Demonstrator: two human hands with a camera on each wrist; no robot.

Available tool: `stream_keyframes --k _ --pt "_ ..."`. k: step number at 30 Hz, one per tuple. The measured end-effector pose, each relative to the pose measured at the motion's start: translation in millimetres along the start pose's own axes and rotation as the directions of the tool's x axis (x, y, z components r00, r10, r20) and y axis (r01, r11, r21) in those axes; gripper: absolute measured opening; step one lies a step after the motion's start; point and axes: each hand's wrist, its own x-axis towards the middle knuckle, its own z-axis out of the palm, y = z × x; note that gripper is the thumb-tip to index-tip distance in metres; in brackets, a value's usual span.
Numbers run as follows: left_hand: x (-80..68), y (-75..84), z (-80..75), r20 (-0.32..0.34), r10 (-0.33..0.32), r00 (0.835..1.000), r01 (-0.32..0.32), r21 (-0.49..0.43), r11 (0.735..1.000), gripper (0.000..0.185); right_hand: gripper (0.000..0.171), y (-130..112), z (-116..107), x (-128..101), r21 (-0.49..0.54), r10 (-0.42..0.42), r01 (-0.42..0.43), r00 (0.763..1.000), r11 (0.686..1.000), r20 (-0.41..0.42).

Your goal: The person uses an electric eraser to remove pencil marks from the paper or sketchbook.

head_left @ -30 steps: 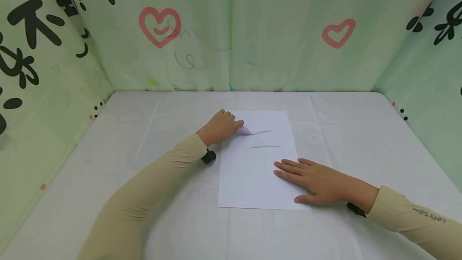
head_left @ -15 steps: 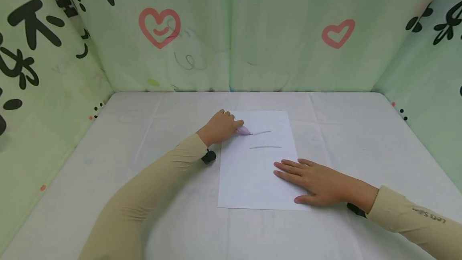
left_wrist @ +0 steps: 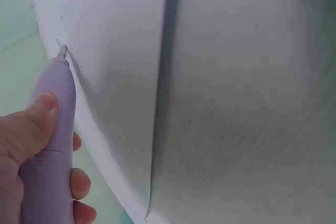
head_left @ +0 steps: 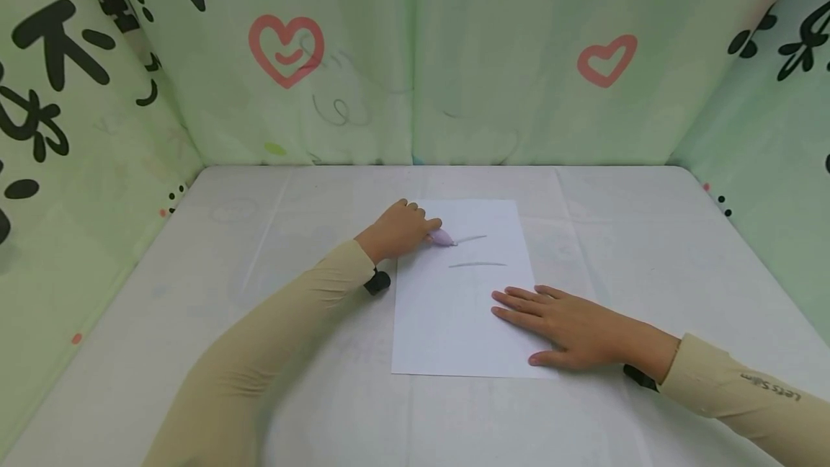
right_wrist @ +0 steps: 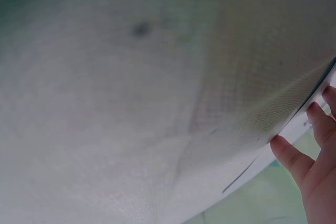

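My left hand (head_left: 398, 228) grips a lilac pen-shaped electric eraser (left_wrist: 56, 85), thumb on one side and fingers curled round the other. Its narrow tip meets the sheet of white paper (head_left: 447, 323) at the left end of a short grey line (head_left: 472, 238). Small dark crumbs lie near the tip in the left wrist view. Below that stroke runs a longer grey line (head_left: 477, 264). My right hand (head_left: 560, 326) rests with spread fingers on the paper's lower right part. The right wrist view catches only part of this hand, at its right edge.
A white cloth with faint creases covers the table (head_left: 311, 395). Green printed curtains (head_left: 493, 78) with hearts and black shapes enclose the back and both sides. Small dark cameras sit under both wrists.
My left hand and the electric eraser have shifted slightly to the right and toward me, the tip staying at the upper line's left end. My right hand has not moved.
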Motion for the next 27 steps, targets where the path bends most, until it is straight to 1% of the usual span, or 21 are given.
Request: stream_keyframes --k 2,4,7,11,14,17,22,25,27 --pt "0.1 0.4 0.3 -0.006 0.005 1.0 -0.005 -0.005 1.0 0.021 0.068 0.1 -0.1 0.0 -0.001 -0.001 0.001 1.0 1.0 -0.006" --pt "0.0 0.2 0.4 -0.015 -0.007 1.0 0.007 -0.005 1.0 0.02 0.068 0.1 -0.2 0.0 -0.005 -0.001 0.001 1.0 1.0 -0.011" --pt "-0.4 -0.4 -0.8 -0.01 -0.03 1.0 0.03 -0.005 1.0 0.019 0.068 0.1 -0.3 0.2 -0.006 -0.003 0.003 1.0 1.0 -0.015" --pt "0.1 -0.6 -2.2 0.035 -0.022 0.999 0.022 -0.013 1.0 0.022 0.068 0.2 -0.3 0.5 0.004 0.0 0.0 1.0 1.0 -0.005" --pt "1.2 -0.8 -1.5 0.057 -0.033 0.998 0.034 -0.009 0.999 0.022 0.068 0.2 0.1 0.4 0.007 0.002 -0.002 1.0 1.0 -0.003" --pt "1.6 -1.4 0.1 0.051 -0.044 0.998 0.044 0.002 0.999 0.022 0.068 0.1 0.7 0.6 0.01 0.003 -0.003 1.0 1.0 -0.002" --pt "1.0 -2.4 1.6 0.023 -0.027 0.999 0.027 -0.008 1.0 0.022 0.068 -0.1 0.8 0.5 0.009 0.004 -0.004 1.0 1.0 -0.002" --pt "1.5 -3.1 2.0 0.028 -0.036 0.999 0.036 -0.011 0.999 0.021 0.068 -0.3 0.3 0.3 0.005 0.007 -0.007 1.0 1.0 -0.003" --pt "2.1 -3.4 2.7 0.038 -0.029 0.999 0.029 -0.012 1.0 0.022 0.068 -0.5 -0.1 0.2 0.006 0.009 -0.009 1.0 1.0 -0.002"
